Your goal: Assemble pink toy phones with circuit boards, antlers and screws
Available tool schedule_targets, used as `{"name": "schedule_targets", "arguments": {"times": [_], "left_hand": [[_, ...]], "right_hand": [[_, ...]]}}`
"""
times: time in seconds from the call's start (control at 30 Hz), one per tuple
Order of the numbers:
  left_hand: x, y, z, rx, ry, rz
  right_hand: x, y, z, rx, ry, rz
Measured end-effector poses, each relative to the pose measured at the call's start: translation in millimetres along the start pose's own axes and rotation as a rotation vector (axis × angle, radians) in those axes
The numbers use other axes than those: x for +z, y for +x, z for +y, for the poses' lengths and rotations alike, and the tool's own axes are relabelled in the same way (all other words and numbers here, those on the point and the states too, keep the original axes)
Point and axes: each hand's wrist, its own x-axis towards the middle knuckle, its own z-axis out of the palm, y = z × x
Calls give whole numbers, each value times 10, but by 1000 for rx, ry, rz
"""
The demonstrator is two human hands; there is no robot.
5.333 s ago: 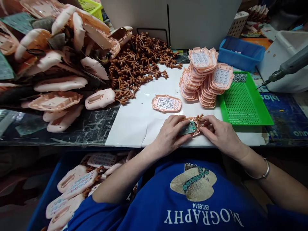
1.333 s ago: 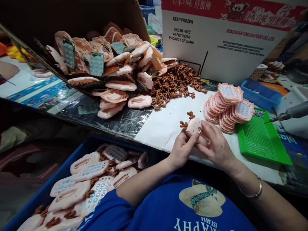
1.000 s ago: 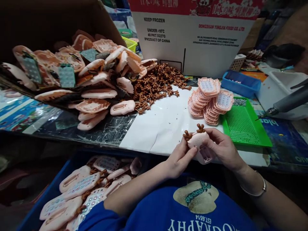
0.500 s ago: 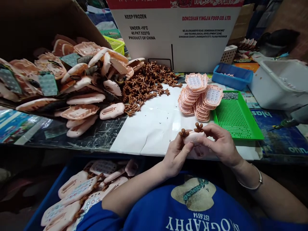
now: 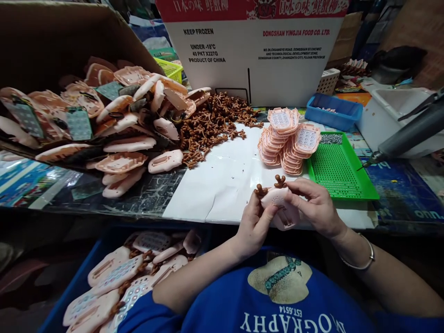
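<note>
Between both hands I hold a pale pink plastic toy phone (image 5: 287, 217) with two brown antler pieces (image 5: 279, 181) sticking up from its top edge. Its back, with speaker holes and a long recess, faces me. My left hand (image 5: 255, 224) grips the left side, thumb across the back. My right hand (image 5: 317, 203) pinches the upper right edge, thumb and fingers closed on it. Just beyond my hands stand stacked pink keypad covers (image 5: 286, 141). A pile of loose brown antlers (image 5: 215, 122) lies farther left on the white sheet (image 5: 194, 199).
A carton (image 5: 31, 27) spills pink shells at left. A green tray (image 5: 342, 173) with small screws stands at right, under a hanging electric screwdriver (image 5: 398, 136). Behind are a blue tray (image 5: 333, 113) and a white tub (image 5: 374, 125). A blue bin (image 5: 79, 273) of pink phones is below left.
The toy phone is tilted so that more of its back shows, with both hands still on it. The screwdriver has swung in from the right over the green tray's edge. The view has shifted slightly.
</note>
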Motion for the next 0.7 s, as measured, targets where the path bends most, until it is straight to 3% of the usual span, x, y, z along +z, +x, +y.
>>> {"name": "schedule_targets", "arguments": {"times": [0.2,0.37,0.7], "left_hand": [[-77,-33,35,-35,-30,-9],[-68,-48,64,-65,-126,-40],[-90,-33,25,30,-71,49]], "right_hand": [[2,5,6,77,96,-58],[48,-16,-52,-9,37,8],[208,28,-37,-2,56,-9]]}}
